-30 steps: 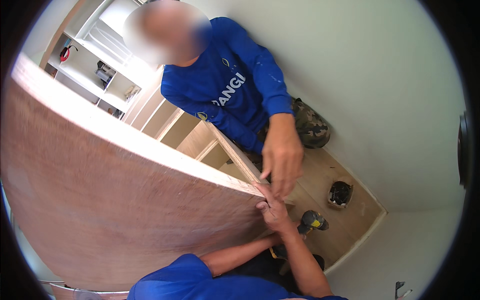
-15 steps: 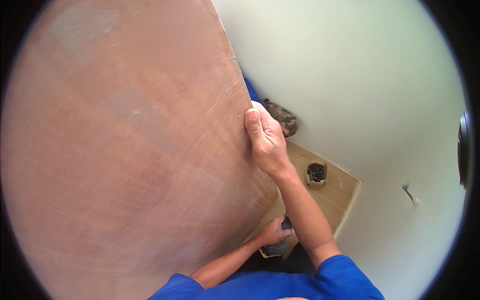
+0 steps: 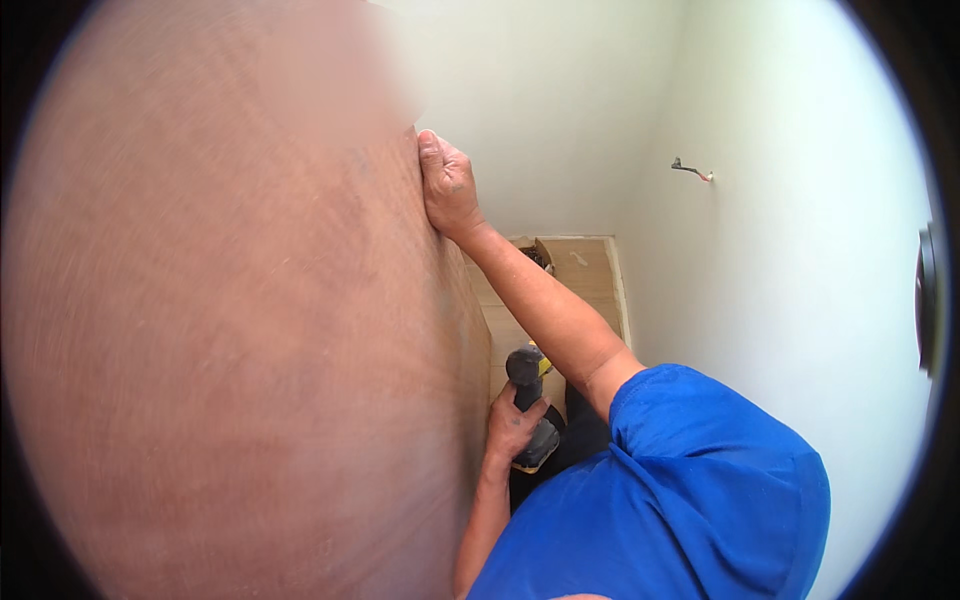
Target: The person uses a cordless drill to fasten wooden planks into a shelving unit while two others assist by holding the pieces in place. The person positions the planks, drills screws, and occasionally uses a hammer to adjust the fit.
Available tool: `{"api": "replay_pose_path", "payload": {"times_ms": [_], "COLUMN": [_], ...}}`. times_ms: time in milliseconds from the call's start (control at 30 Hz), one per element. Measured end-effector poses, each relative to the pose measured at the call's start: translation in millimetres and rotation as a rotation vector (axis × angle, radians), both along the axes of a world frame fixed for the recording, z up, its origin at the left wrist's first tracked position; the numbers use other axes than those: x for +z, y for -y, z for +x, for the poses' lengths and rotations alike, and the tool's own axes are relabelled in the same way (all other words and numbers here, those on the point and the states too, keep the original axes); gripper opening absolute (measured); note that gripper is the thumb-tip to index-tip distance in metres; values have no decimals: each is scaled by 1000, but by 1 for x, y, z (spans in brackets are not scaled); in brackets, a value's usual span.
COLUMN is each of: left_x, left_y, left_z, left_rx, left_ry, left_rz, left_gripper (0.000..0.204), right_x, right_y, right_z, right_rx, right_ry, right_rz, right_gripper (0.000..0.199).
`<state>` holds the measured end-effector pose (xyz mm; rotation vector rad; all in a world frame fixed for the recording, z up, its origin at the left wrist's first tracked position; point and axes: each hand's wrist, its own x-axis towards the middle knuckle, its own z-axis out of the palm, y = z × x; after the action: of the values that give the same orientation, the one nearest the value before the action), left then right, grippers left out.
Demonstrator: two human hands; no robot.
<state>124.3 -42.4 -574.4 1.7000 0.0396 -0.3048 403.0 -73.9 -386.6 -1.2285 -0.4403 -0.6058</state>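
Observation:
A large reddish-brown wooden panel (image 3: pixel 220 300) fills the left side of the view, its face scuffed. My right hand (image 3: pixel 450 190) grips the panel's right-hand edge, thumb on the near face and the other fingers curled behind, partly hidden. Lower down, close to my body, my left hand (image 3: pixel 513 422) is closed around the handle of a black and yellow cordless drill (image 3: pixel 526 364). The drill's rounded head points up and away, and its battery base sits below my hand. Its tip cannot be made out.
Pale walls meet in a corner ahead and to the right. Loose wires (image 3: pixel 690 168) stick out of the right wall. An open box (image 3: pixel 538 252) with dark contents stands on the light wooden floor (image 3: pixel 585 283), partly behind my right forearm. A dark rounded object (image 3: pixel 927 300) shows at the right rim.
The panel's edge and my right hand now appear farther left and higher. More of the drill shows. The camouflage-patterned item and blue patch behind the panel are out of sight.

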Motion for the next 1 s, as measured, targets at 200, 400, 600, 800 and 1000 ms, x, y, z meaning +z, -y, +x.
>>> {"api": "replay_pose_path", "payload": {"times_ms": [200,400,600,800,1000], "left_x": [-35,-38,-60,2,102], "left_y": [-6,-2,-16,0,28], "left_z": [-9,-3,-16,-8,-10], "left_rx": [77,59,102,300,322], "left_ry": [167,63,-63,-180,-286], "left_rz": [41,97,149,377,480], "left_gripper": [40,46,44,48,71], "right_x": [-12,-26,-18,-47,-80], "right_y": [4,10,1,5,11], "right_z": [-2,4,-4,19,47], "right_rx": [61,75,115,188,231], "right_ry": [-15,-17,46,-7,-33], "right_rz": [18,2,-34,-109,-155], "right_gripper": [44,44,45,42,57]}}
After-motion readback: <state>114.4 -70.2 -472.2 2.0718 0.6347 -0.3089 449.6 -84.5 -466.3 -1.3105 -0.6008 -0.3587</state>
